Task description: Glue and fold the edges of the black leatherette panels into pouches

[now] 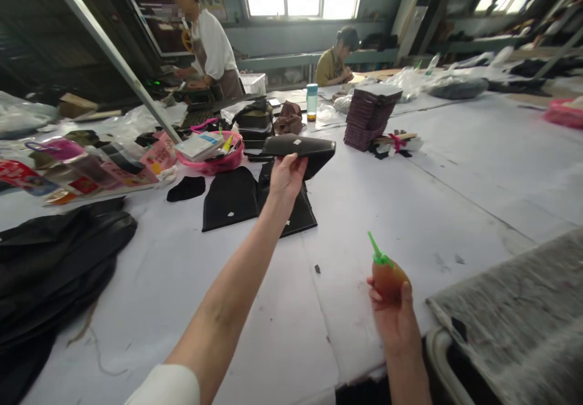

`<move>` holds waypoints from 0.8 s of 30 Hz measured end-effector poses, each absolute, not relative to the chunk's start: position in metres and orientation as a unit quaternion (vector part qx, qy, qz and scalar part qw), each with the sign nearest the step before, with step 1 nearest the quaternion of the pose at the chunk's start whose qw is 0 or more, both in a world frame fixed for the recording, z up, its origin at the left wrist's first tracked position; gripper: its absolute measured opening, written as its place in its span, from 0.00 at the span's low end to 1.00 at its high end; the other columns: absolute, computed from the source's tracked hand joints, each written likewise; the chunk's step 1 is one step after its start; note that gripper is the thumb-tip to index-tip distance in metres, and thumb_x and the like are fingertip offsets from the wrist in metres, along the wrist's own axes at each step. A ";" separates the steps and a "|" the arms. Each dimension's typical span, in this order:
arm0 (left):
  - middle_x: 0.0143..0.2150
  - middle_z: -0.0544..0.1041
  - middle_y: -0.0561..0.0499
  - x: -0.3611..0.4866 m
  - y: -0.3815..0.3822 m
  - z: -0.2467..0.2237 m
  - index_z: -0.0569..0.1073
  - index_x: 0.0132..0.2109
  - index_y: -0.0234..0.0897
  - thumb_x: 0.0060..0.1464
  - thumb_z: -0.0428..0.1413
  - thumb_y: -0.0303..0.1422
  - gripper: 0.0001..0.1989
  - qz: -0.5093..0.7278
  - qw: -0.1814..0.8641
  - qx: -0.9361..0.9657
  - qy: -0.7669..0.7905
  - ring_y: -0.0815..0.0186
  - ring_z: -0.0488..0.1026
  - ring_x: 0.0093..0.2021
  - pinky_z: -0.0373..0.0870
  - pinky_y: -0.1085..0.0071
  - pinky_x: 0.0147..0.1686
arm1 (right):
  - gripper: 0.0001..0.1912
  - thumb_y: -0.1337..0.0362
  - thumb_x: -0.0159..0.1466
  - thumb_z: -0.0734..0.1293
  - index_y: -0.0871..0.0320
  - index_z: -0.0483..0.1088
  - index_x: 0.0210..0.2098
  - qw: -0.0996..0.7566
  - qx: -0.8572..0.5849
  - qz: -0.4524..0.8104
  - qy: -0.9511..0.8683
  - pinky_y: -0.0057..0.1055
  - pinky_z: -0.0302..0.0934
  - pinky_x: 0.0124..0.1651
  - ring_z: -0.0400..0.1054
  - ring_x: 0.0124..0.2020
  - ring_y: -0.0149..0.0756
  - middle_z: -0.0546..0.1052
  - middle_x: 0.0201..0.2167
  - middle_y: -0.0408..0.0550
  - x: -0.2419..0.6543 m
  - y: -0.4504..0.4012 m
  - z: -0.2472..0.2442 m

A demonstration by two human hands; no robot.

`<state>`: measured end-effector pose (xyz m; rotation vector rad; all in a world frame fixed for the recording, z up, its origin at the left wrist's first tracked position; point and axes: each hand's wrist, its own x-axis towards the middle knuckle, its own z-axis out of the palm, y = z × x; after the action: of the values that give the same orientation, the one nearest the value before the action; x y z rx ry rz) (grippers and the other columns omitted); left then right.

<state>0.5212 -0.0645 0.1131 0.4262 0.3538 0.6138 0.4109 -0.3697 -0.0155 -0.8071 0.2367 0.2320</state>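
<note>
My left hand [288, 177] reaches far out over the table, its fingers closed on the near edge of a black leather-like panel [314, 146] with a small white mark. The panel is tilted and lifted above other black pieces. Beneath it lie two similar panels, one black panel [231, 198] in full sight and another [300, 214] partly hidden by my arm. Nearer to me, my right hand [395, 314] is wrapped round a glue bottle [389, 279] with amber contents and a green nozzle pointing up and slightly left.
A pink basket [214, 165] with odds and ends stands at the back left. Dark cloth [59, 271] covers the left side. Behind are a purple-brown stack [368, 116] and a drink bottle [312, 102]. Grey felt [514, 308] lies right. Two people work farther off.
</note>
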 end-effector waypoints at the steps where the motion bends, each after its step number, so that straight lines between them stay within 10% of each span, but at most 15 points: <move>1: 0.27 0.74 0.58 0.538 -0.075 0.101 0.71 0.35 0.36 0.55 0.57 0.17 0.09 0.283 0.906 0.219 0.225 0.75 0.76 0.31 0.76 0.73 0.45 | 0.26 0.50 0.51 0.81 0.51 0.78 0.45 0.905 -0.395 0.115 0.112 0.21 0.64 0.22 0.77 0.33 0.38 0.82 0.40 0.48 0.411 -0.371 -0.017; 8: 0.28 0.72 0.56 0.605 -0.149 0.011 0.71 0.36 0.29 0.59 0.57 0.18 0.05 0.167 0.876 0.237 0.385 0.75 0.70 0.25 0.72 0.77 0.27 | 0.25 0.48 0.54 0.79 0.51 0.77 0.47 0.894 -0.420 0.108 0.114 0.22 0.65 0.23 0.76 0.35 0.37 0.81 0.44 0.48 0.407 -0.370 -0.013; 24: 0.26 0.72 0.51 0.657 -0.146 -0.018 0.72 0.34 0.27 0.49 0.58 0.13 0.08 0.148 0.866 0.291 0.379 0.67 0.77 0.28 0.77 0.72 0.35 | 0.22 0.46 0.56 0.76 0.48 0.78 0.47 0.868 -0.467 0.122 0.113 0.26 0.68 0.26 0.76 0.37 0.40 0.81 0.44 0.45 0.404 -0.375 -0.016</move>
<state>0.6569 -0.1458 -0.0183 0.6098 0.7938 0.3104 0.4043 -0.3751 -0.0160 -0.9775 0.2370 0.2550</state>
